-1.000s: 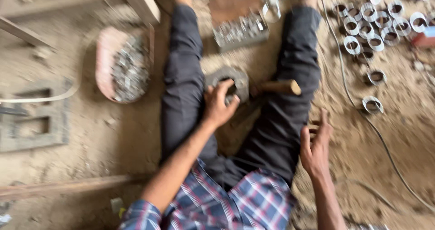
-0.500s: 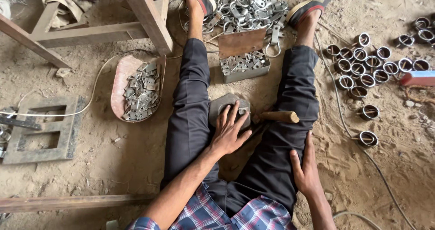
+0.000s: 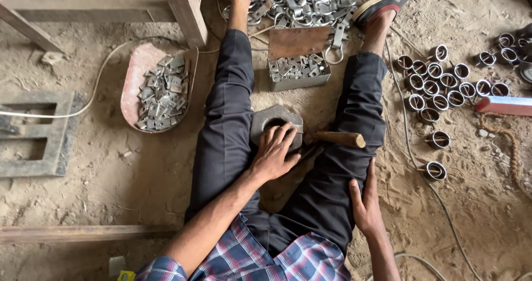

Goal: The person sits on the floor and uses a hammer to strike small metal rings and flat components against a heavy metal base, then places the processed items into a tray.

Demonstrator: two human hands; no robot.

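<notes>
Your left hand (image 3: 274,151) lies with loose fingers on the grey octagonal metal block (image 3: 275,125) between your legs. Your right hand (image 3: 366,203) rests flat on your thigh, holding nothing. Steady the block firmly; the wooden-handled hammer (image 3: 338,138) lies just beside it.

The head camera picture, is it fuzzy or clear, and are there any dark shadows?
Head view: sharp, no blur; soft, even daylight. The left hand on the grey metal block casts only a faint shadow, the shiny metal rings glint mildly, and the right hand on the dark trouser leg is clear.
</notes>
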